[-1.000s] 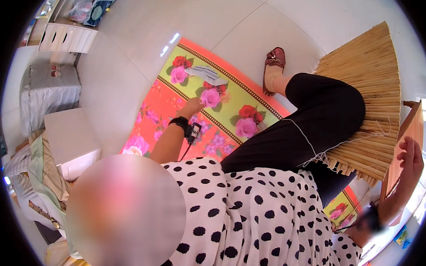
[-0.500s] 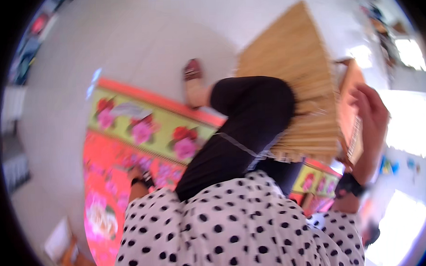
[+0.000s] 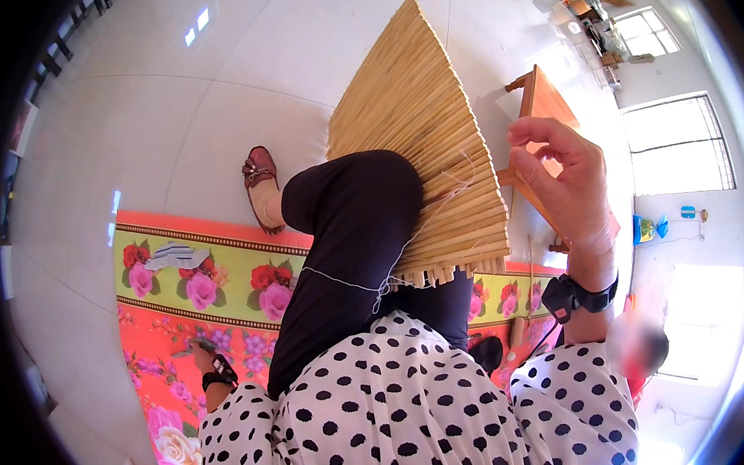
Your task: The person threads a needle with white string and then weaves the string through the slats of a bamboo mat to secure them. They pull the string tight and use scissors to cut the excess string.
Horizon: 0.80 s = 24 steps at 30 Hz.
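Note:
A stiff panel of yellow straw stalks (image 3: 409, 108) lies tilted against my right leg, its cut ends toward me. White thread (image 3: 384, 289) trails in loops from the panel across my black trouser leg (image 3: 347, 209). My right hand (image 3: 562, 172) is raised beside the panel's right edge, clear of it. Its fingers curl, with a gap between thumb and forefinger and nothing visible between them. Low at the left, my left hand (image 3: 202, 355) rests by the flowered mat, its fingers bent round a small greyish thing too small to make out.
The red flowered mat (image 3: 157, 310) carries a folded grey-white cloth (image 3: 176, 256). A low wooden bench (image 3: 548, 103) stands right of the panel. Near my right side lie a dark rounded object (image 3: 487, 353) and a wooden stick (image 3: 517, 332). Another person (image 3: 638, 346) is at the right.
My view has turned to the right, so the panel and mat sit further left. My right hand is sharper now, and its fingers curl near the panel's edge. The left hand stays low.

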Available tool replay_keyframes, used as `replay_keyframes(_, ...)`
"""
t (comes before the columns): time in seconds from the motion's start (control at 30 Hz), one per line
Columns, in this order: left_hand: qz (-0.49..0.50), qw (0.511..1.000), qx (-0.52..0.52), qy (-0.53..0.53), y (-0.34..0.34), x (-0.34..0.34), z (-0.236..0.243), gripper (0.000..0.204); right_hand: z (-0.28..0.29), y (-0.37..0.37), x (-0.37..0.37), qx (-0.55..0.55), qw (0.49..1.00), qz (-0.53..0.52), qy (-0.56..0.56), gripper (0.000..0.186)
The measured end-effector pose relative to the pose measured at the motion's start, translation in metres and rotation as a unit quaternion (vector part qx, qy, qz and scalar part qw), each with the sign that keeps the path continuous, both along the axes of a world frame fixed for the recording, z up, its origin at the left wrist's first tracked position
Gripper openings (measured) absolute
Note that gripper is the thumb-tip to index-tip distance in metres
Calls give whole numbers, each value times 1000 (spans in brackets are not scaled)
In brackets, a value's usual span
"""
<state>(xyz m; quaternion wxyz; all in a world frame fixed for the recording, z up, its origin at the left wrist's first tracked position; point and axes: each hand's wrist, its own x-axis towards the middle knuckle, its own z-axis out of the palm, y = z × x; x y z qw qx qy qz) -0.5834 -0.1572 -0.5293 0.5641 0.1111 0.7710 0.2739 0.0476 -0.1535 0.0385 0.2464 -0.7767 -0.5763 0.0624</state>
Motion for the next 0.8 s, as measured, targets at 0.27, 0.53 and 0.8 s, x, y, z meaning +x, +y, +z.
replay_keyframes(0.27,98,932,285,-203,92,123,127,12,-9,7,11,-31,997,69,2,22)
replay_keyframes(0.53,-430,776,379,-262,110,324,377,36,-9,1,7,-4,996,91,-9,17)
replay_keyframes(0.8,-582,685,419,-130,76,450,434,43,-5,-18,5,20,997,66,34,17)
